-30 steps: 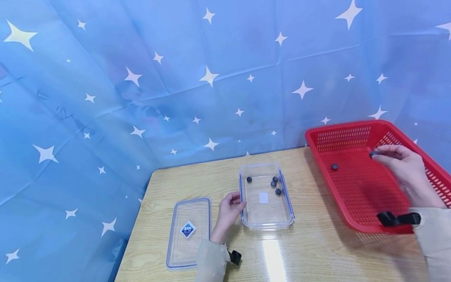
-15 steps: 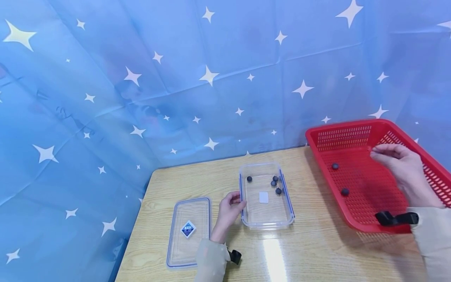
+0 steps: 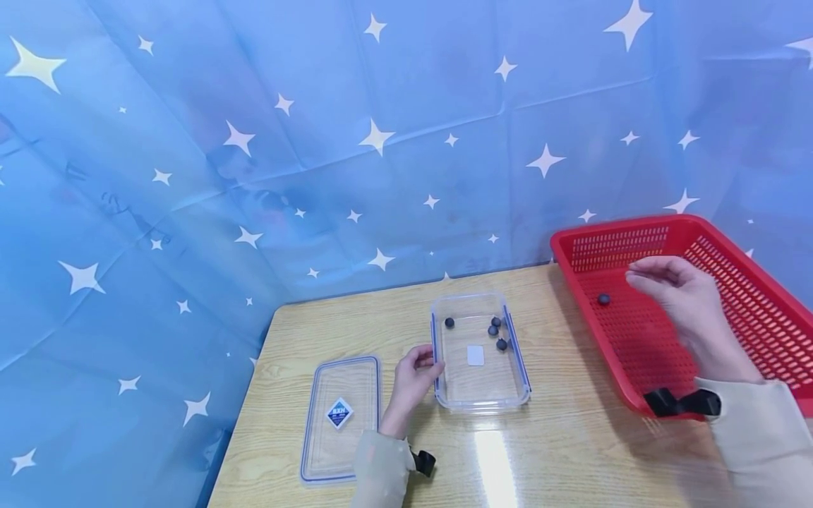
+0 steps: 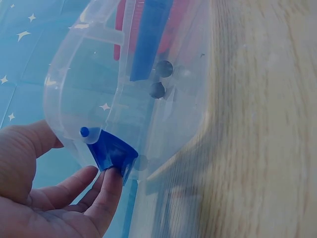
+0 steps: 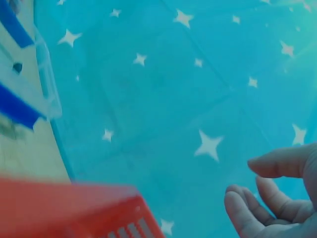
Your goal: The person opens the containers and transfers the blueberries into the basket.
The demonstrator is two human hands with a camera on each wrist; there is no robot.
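Observation:
My left hand (image 3: 416, 384) grips the left side of a clear plastic food container (image 3: 473, 407). In the left wrist view, the thumb lies at the container's rim and fingers touch a blue latch (image 4: 111, 148). Several dark blueberry-like balls (image 3: 502, 345) lie inside, most along the right wall. Over the red basket (image 3: 591, 339) is my right hand (image 3: 692, 310), with fingers bent and nothing seen between them. The right wrist view shows a gap between thumb and fingertips. One dark ball (image 3: 604, 300) rests on the basket floor; the hand hides part of that floor.
A clear lid (image 3: 339, 451) with a blue edge lies on the wooden table (image 3: 559, 451) left of the container. Behind the table hangs a blue star-patterned cloth (image 3: 432, 169).
The right hand held a dark ball, then let it go into the basket. That ball showed near the basket's left side and is now out of sight. The right hand moved left; the left stayed.

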